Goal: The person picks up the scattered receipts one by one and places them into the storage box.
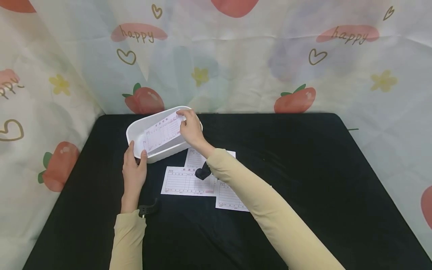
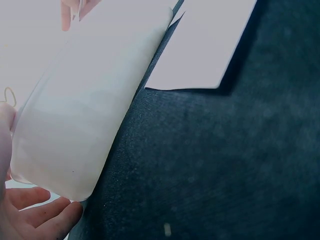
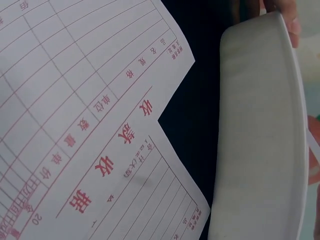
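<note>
A white plastic basin (image 1: 165, 154) stands at the back left of the black table, angled with its right end farther off. My left hand (image 1: 134, 170) grips its near left corner, thumb at the rim and fingers under the end in the left wrist view. Inside the basin, a printed receipt slip (image 1: 162, 131) lies slanted, its right end pinched by my right hand (image 1: 191, 128). Several more receipt slips (image 1: 189, 182) overlap on the table in front of the basin, partly hidden by my right forearm; their red print (image 3: 127, 135) shows in the right wrist view.
The black cloth (image 1: 320, 180) covers the table around the basin and slips. A patterned curtain (image 1: 236, 67) hangs right behind the table's back edge and along the left side. Dark straps (image 1: 148, 209) circle my wrists.
</note>
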A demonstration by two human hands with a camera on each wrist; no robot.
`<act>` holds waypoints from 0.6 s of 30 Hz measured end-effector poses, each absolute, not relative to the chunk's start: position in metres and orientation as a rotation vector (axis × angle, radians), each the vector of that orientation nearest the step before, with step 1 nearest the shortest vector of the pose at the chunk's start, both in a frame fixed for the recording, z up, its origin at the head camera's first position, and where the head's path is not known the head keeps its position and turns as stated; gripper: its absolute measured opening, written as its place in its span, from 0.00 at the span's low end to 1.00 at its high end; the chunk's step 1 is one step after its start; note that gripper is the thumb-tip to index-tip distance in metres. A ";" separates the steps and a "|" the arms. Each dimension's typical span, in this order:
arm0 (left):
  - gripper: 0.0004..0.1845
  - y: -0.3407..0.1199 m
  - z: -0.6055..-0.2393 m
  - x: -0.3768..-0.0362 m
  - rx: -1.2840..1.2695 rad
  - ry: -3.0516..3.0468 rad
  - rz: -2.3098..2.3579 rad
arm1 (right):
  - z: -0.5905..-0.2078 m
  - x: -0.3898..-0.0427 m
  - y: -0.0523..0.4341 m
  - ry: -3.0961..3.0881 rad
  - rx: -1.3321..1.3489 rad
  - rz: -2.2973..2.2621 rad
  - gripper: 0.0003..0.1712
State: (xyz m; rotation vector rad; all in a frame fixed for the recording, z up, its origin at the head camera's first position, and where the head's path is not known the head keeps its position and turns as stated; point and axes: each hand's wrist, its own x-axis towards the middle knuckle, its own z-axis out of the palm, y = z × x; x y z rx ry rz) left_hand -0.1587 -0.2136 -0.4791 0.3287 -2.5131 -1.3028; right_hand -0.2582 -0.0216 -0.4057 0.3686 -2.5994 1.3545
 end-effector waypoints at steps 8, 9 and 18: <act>0.33 -0.213 -0.479 -0.159 0.320 -2.505 -1.294 | -0.406 -0.263 -0.024 -2.654 0.383 1.403 0.22; 0.33 -0.213 -0.479 -0.159 0.319 -2.505 -1.292 | -0.406 -0.263 -0.023 -2.665 0.376 1.421 0.22; 0.33 -0.213 -0.479 -0.159 0.325 -2.511 -1.286 | -0.405 -0.264 -0.007 -2.785 0.323 1.526 0.24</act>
